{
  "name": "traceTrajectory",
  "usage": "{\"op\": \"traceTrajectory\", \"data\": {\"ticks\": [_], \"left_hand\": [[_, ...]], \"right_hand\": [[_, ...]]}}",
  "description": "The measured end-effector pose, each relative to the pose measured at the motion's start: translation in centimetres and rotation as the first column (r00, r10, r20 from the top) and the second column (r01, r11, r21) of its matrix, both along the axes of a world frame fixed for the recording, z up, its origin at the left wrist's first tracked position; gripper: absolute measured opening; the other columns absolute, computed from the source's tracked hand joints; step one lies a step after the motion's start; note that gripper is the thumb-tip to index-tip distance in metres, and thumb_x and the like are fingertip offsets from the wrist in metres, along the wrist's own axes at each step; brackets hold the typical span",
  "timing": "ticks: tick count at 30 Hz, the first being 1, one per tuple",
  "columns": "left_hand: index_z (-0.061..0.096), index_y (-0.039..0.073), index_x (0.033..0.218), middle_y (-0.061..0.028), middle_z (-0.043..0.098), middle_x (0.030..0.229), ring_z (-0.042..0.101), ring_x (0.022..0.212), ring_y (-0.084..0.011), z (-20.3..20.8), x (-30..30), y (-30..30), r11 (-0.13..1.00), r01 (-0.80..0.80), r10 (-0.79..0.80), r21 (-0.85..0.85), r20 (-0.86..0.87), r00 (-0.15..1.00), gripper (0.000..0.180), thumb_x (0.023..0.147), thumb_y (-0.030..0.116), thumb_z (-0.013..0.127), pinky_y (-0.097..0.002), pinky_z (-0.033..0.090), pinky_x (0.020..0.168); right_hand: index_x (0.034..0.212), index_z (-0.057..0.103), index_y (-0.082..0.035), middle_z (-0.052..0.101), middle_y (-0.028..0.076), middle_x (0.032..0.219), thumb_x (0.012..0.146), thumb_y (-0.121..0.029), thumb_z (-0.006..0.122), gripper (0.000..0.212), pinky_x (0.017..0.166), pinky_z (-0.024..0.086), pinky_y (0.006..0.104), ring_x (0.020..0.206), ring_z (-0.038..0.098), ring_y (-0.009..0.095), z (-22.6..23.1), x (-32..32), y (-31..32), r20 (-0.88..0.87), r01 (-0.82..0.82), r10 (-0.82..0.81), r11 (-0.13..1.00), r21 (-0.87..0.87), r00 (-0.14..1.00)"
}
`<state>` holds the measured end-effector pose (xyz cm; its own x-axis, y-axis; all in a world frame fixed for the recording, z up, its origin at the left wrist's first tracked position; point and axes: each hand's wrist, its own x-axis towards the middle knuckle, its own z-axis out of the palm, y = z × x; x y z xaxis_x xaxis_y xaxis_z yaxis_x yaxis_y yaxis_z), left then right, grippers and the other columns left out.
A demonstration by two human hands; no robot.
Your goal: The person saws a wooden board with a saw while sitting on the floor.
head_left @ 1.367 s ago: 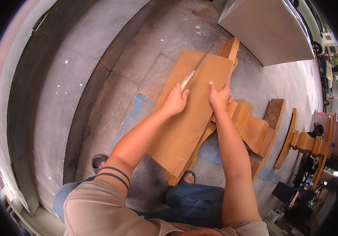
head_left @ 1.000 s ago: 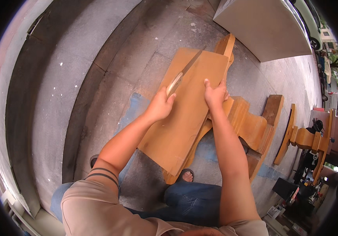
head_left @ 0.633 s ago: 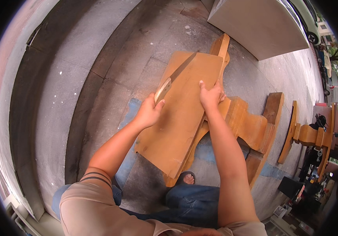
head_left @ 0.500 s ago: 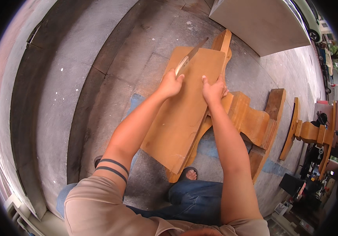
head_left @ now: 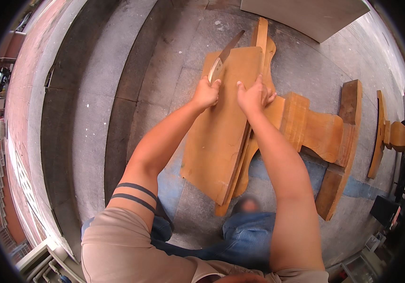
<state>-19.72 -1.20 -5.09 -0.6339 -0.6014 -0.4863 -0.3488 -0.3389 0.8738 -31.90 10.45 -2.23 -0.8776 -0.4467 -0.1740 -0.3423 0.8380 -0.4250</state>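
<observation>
My left hand [head_left: 206,92] is closed around the pale handle of a handsaw [head_left: 224,57], its blade slanting up and away to the right. The saw lies over a flat orange-brown wooden board [head_left: 216,137], tilted lengthwise in front of me. At the board's right edge is my right hand [head_left: 254,96], thumb on top and fingers over the edge, gripping it. Beneath and beside the board runs the long, curved-edge rail of a wooden stand [head_left: 267,49]. The stand's shaped post [head_left: 322,127] lies on its side to the right, ending in a crosspiece [head_left: 338,179].
A second shaped wooden stand [head_left: 399,137] lies farther right. At the far side stands a large pale box-like block [head_left: 306,16]. Stone steps [head_left: 96,108] run along the left. My jeans-covered leg [head_left: 249,236] and a blurred foot are just below the board.
My view has swung left, so the stands sit farther right. More of the rail shows along the board's right edge. Both hands keep their holds on saw and board.
</observation>
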Motion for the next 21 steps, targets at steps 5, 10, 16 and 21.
{"op": "traceTrajectory", "data": {"ticks": [5, 10, 16, 21], "left_hand": [[0.045, 0.004, 0.117, -0.0016, 0.053, 0.075, 0.05, 0.054, -0.0097, 2.5, 8.2, 5.0, 0.999, -0.051, 0.051, 0.018, 0.028, 0.998, 0.019, 0.11, 0.018, 0.057, -0.0293, 0.041, 0.044], [0.044, 0.006, 0.109, -0.0021, 0.051, 0.075, 0.049, 0.053, -0.0103, 3.9, 5.5, 2.9, 0.999, -0.044, 0.043, 0.03, 0.045, 0.998, 0.016, 0.11, 0.017, 0.055, -0.0289, 0.038, 0.044], [0.043, 0.006, 0.108, -0.0015, 0.051, 0.075, 0.048, 0.056, -0.0096, 1.2, 1.2, 1.9, 0.993, -0.028, 0.03, 0.113, -0.02, 0.999, 0.016, 0.111, 0.018, 0.055, -0.0292, 0.038, 0.044], [0.045, 0.005, 0.113, -0.0012, 0.053, 0.075, 0.049, 0.053, -0.0098, 3.5, 11.1, 6.3, 0.996, -0.076, 0.072, 0.052, 0.058, 0.996, 0.018, 0.111, 0.018, 0.057, -0.0295, 0.042, 0.044]], "right_hand": [[0.16, 0.037, 0.004, 0.067, 0.022, 0.129, 0.094, -0.041, 0.073, 0.088, 0.129, 0.008, 0.0592, 0.137, 0.049, 0.039, -0.3, -0.3, 0.6, -0.016, -0.004, 0.004, 1.0, 0.001, 1.0], [0.16, 0.036, 0.005, 0.065, 0.022, 0.134, 0.095, -0.039, 0.073, 0.087, 0.13, 0.007, 0.0595, 0.139, 0.048, 0.038, 0.0, 0.0, 0.1, 0.016, -0.003, 0.003, 1.0, -0.014, 1.0], [0.16, 0.036, 0.006, 0.059, 0.022, 0.146, 0.094, -0.037, 0.072, 0.086, 0.13, 0.003, 0.0601, 0.144, 0.044, 0.038, -1.4, -0.8, 0.9, -0.014, 0.024, -0.025, 0.996, -0.084, 1.0], [0.16, 0.037, 0.005, 0.057, 0.021, 0.149, 0.094, -0.034, 0.071, 0.084, 0.13, 0.002, 0.0603, 0.145, 0.043, 0.038, -0.9, -0.3, 0.2, 0.025, 0.02, -0.017, 0.995, -0.102, 1.0]]}}
